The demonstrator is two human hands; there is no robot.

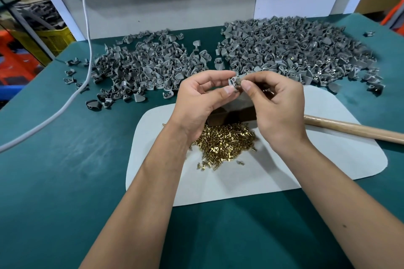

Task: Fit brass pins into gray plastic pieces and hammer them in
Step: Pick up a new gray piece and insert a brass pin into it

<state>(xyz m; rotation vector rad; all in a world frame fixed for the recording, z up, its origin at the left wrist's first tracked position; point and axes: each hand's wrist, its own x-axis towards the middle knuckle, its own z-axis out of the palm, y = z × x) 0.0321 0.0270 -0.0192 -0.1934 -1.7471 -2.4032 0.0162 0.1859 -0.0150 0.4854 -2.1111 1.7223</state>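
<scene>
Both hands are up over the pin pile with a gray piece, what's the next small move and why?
Probably push the pin home: the left hand pinches a gray piece, the right hand pinches something at its hole, and the hammer handle lies untouched.

A small gray plastic piece (233,83) is being held in the air above the mat's far edge. Loose brass pins (223,142) are being kept heaped at the white mat's middle. Gray pieces are being kept in two piles (150,63) (293,50) toward the table's far edge.
</scene>
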